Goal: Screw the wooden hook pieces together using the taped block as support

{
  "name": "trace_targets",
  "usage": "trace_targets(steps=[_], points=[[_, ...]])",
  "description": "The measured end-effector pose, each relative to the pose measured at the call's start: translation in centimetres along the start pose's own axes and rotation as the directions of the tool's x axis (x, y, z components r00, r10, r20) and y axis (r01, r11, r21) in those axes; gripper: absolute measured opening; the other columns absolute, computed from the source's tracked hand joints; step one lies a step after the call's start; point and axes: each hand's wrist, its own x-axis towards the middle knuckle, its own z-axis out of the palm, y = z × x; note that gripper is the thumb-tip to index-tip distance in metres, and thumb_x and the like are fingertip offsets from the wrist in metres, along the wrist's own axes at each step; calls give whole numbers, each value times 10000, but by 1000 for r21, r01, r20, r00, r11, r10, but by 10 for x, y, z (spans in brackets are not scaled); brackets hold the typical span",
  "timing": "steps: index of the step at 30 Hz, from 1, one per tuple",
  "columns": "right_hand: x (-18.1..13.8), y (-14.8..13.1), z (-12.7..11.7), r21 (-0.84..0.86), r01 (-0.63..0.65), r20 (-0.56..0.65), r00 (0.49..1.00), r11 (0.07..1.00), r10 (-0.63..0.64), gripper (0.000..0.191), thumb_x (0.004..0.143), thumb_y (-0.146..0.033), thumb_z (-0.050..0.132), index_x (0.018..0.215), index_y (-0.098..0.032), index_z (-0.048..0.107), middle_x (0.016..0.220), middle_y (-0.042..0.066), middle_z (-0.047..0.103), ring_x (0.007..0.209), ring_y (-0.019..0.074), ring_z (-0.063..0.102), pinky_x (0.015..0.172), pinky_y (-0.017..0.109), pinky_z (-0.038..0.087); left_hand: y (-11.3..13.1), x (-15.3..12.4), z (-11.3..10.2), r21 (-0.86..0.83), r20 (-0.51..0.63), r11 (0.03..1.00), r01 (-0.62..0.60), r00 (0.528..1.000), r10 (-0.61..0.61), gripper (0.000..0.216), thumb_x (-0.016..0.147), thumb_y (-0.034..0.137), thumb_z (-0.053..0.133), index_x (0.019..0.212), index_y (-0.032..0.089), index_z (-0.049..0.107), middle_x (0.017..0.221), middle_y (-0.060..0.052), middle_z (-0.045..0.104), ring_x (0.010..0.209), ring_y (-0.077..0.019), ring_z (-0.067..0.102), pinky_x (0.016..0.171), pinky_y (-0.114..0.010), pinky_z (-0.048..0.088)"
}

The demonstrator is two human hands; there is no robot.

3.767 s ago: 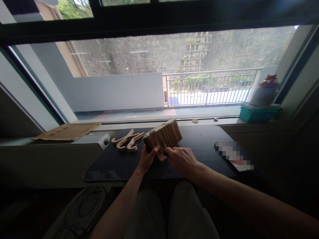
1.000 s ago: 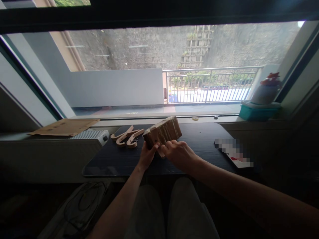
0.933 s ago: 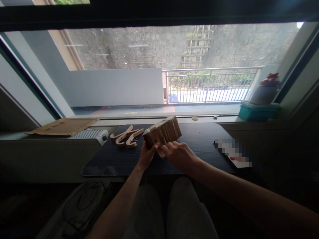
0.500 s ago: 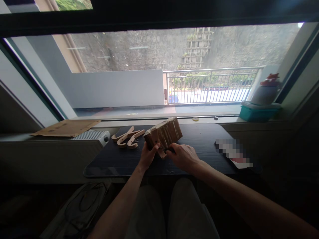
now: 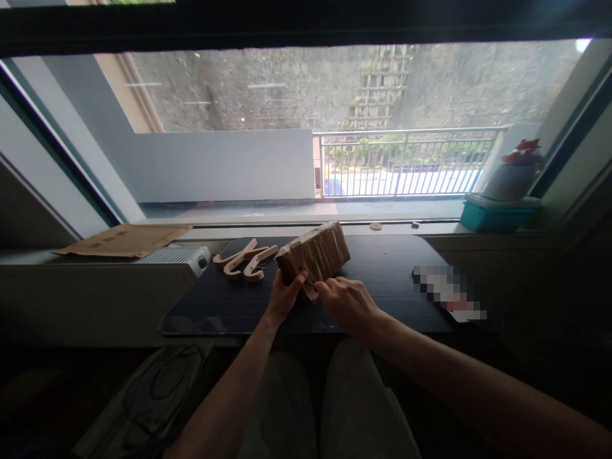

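Note:
My left hand (image 5: 283,297) is closed round the near left end of a brown block (image 5: 326,251) wrapped in clear tape. Its thumb presses a pale wooden hook (image 5: 297,256) flat against the block's end face. The block is tilted over the dark table, its right end higher. My right hand (image 5: 348,301) is closed on a slim dark tool, apparently a screwdriver (image 5: 310,283), mostly hidden by the fingers. The tool's thin shaft points left toward the hook. Left of the block lie several loose wooden hooks (image 5: 234,262), with small dark screws (image 5: 261,268) among them.
A phone-like flat item (image 5: 449,294), partly blurred, lies at the right of the black table (image 5: 387,280). A radiator (image 5: 176,256) and a brown paper envelope (image 5: 124,238) are at left. On the sill stand a teal box (image 5: 495,215) and a tape roll (image 5: 376,226).
My right hand has shifted slightly and its fingers now cover the dark tool handle. The left hand, block and hook stay almost where they were. The view has tilted a little.

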Motion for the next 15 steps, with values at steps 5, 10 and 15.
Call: trace_targets(steps=[5,10,15], points=[[-2,-1,16,277,-379,25,922,883,388,288,920,-358,380,1082,-221,574,897,45,701,830,194,644,666,272,388,0,0,1,-25,16,1000,-15,1000,15,408,655,397,687,965,164,559,946,-44,649,924,-231,607,793,-331,466],[-2,4,5,234,-408,151,912,882,382,312,910,-405,365,1002,-224,602,867,58,700,832,222,647,641,286,376,-2,1,0,-28,23,999,-27,999,28,425,656,393,690,983,158,555,956,-50,647,925,-230,611,807,-332,464],[0,6,-18,17,-98,71,993,995,97,257,870,-194,455,1112,-218,537,885,49,674,797,199,635,598,267,388,-1,1,-1,-5,21,1000,-19,1000,19,414,656,390,691,976,165,555,943,-41,651,917,-230,611,793,-328,463]])
